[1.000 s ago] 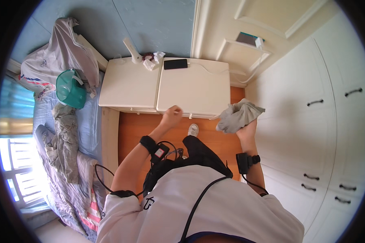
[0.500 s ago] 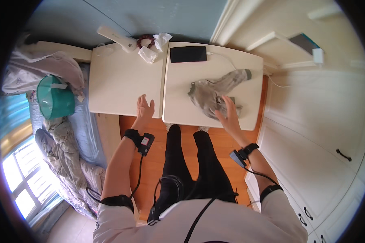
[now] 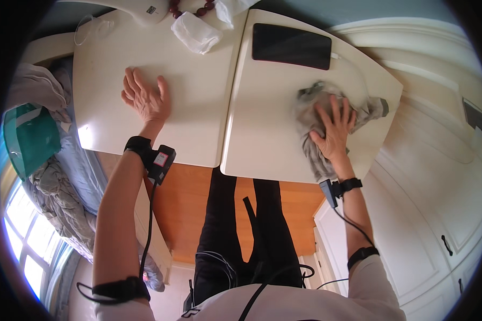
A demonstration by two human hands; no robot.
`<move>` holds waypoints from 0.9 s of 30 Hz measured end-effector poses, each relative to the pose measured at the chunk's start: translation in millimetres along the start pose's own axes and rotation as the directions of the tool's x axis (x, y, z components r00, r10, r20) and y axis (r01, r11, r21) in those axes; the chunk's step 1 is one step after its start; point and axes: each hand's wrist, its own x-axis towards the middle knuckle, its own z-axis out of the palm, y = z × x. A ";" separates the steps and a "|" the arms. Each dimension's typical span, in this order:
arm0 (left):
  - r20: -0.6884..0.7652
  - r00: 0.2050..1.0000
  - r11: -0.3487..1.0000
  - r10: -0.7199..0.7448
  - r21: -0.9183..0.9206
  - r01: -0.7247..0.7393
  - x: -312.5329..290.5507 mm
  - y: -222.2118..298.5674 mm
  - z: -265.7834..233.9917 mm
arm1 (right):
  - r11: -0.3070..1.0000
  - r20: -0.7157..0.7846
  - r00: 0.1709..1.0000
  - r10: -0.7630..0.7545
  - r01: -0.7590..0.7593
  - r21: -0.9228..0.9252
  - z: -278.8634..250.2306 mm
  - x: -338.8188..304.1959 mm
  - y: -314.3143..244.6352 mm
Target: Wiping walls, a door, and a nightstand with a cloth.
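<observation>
**Pale bench, grey cloth, right hand spread on top**

The bench [image 3: 193,125] is split front to back by a seam. The grey cloth [image 3: 308,125] lies crumpled on its right half, one fold reaching the front edge and a dark-cuffed end pointing right. The right hand [image 3: 334,132] rests on it, fingers wide apart. The left hand [image 3: 149,100] is palm down over the left half, fingers loosely parted; contact is unclear. Behind the cloth sits a black phone [image 3: 291,45]; across the seam, a crumpled white tissue [image 3: 195,33].
</observation>
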 end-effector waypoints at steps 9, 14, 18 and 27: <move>-0.003 1.000 0.999 -0.004 0.042 0.004 5.0 -3.8 -7.1 | 0.971 -0.017 0.982 0.186 -0.182 0.157 38.2 3.3 -157.8; 0.014 1.000 1.000 -0.011 0.028 0.011 2.3 2.9 -0.8 | 0.956 0.117 0.990 -0.081 0.044 0.290 21.4 27.2 -167.3; 0.001 1.000 0.998 -0.002 0.059 0.002 2.1 -6.0 -4.8 | 0.790 0.158 0.980 -0.123 0.000 0.613 -14.2 57.1 -124.8; -0.025 1.000 0.999 0.000 0.035 0.001 -0.1 -1.1 -3.9 | 0.991 -0.155 0.981 -0.117 0.104 -0.089 -65.3 177.0 -20.7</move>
